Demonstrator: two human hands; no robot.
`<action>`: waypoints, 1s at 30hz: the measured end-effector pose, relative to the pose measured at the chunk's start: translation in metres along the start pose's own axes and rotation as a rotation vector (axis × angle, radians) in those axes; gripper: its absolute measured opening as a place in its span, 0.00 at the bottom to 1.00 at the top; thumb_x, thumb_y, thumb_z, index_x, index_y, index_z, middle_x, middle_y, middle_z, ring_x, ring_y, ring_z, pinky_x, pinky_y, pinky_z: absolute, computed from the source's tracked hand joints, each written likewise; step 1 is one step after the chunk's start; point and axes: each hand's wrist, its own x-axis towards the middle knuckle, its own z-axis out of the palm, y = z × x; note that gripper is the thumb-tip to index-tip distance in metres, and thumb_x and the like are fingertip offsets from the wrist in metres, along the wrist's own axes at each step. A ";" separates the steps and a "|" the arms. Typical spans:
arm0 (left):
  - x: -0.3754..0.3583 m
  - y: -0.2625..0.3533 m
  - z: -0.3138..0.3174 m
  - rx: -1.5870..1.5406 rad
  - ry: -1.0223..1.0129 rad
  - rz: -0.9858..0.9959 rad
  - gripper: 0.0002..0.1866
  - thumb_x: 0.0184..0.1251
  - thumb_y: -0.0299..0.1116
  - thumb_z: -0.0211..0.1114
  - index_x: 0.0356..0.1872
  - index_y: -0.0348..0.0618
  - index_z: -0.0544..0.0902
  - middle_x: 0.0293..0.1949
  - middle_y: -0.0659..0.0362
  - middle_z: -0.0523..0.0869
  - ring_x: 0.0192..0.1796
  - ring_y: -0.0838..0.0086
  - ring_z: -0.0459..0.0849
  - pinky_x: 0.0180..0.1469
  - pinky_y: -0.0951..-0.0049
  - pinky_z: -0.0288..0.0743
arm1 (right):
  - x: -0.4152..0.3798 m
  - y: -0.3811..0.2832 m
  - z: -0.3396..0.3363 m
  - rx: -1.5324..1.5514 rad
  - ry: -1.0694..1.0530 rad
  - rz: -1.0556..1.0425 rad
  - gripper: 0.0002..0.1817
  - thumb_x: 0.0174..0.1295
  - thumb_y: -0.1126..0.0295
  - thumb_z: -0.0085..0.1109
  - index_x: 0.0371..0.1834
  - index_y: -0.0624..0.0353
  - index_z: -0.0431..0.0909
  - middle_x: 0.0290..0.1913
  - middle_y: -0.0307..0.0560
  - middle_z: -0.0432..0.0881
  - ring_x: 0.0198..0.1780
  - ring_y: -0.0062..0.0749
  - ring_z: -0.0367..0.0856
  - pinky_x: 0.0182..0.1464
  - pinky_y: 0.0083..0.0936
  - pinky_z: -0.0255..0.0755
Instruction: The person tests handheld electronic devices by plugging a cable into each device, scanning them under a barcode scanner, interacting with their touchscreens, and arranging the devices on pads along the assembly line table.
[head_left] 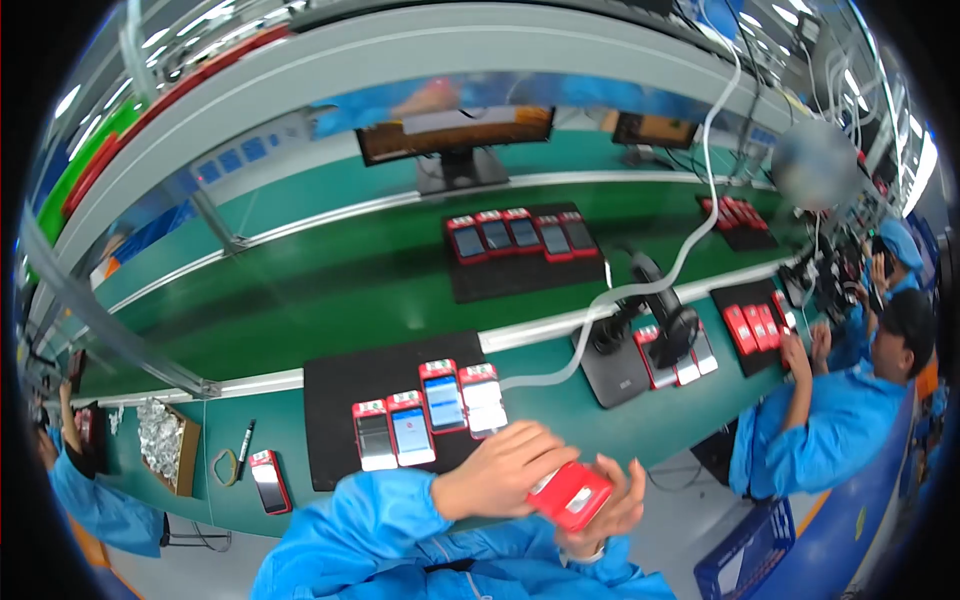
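In front of my chest I hold a red handheld terminal, a white patch showing on its upturned face. My left hand reaches in from the left, its fingers closed at the terminal's upper left edge. Around the right and lower side wraps my right hand, thumb and fingers bent. Just beyond my left hand lies a black mat bearing several red-framed terminals, among them one with a lit blue-white screen and another with a pale screen.
A single terminal, a marker and a cardboard box of crumpled foil lie left. A black scanner on a stand and a white cable rise at right. Beyond runs a green belt. A co-worker sits right.
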 end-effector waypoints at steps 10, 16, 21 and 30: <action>-0.088 0.011 0.017 -1.010 1.143 -0.583 0.20 0.86 0.43 0.52 0.64 0.36 0.74 0.48 0.45 0.88 0.56 0.53 0.88 0.63 0.51 0.80 | 0.046 -0.051 0.083 -0.250 -0.765 -0.105 0.20 0.61 0.77 0.68 0.57 0.71 0.81 0.44 0.57 0.84 0.47 0.56 0.83 0.54 0.46 0.79; -0.101 0.010 0.019 -1.052 1.097 -0.644 0.21 0.86 0.43 0.53 0.64 0.35 0.74 0.50 0.41 0.89 0.59 0.49 0.89 0.64 0.51 0.81 | 0.032 -0.045 0.091 -0.416 -0.850 -0.114 0.14 0.61 0.74 0.70 0.48 0.67 0.82 0.36 0.50 0.81 0.36 0.45 0.83 0.38 0.38 0.77; -0.104 0.011 0.018 -1.113 1.089 -0.672 0.21 0.86 0.42 0.53 0.64 0.35 0.74 0.51 0.40 0.89 0.59 0.49 0.90 0.65 0.51 0.82 | 0.030 -0.035 0.088 -0.438 -0.848 -0.208 0.10 0.63 0.72 0.70 0.44 0.64 0.83 0.28 0.44 0.80 0.27 0.37 0.82 0.28 0.34 0.76; -0.109 0.011 0.013 -1.147 1.075 -0.702 0.21 0.84 0.41 0.55 0.64 0.34 0.74 0.49 0.41 0.89 0.54 0.50 0.91 0.60 0.52 0.86 | 0.033 -0.028 0.087 -0.325 -0.893 -0.263 0.10 0.66 0.71 0.70 0.46 0.64 0.83 0.20 0.41 0.80 0.20 0.34 0.83 0.24 0.33 0.77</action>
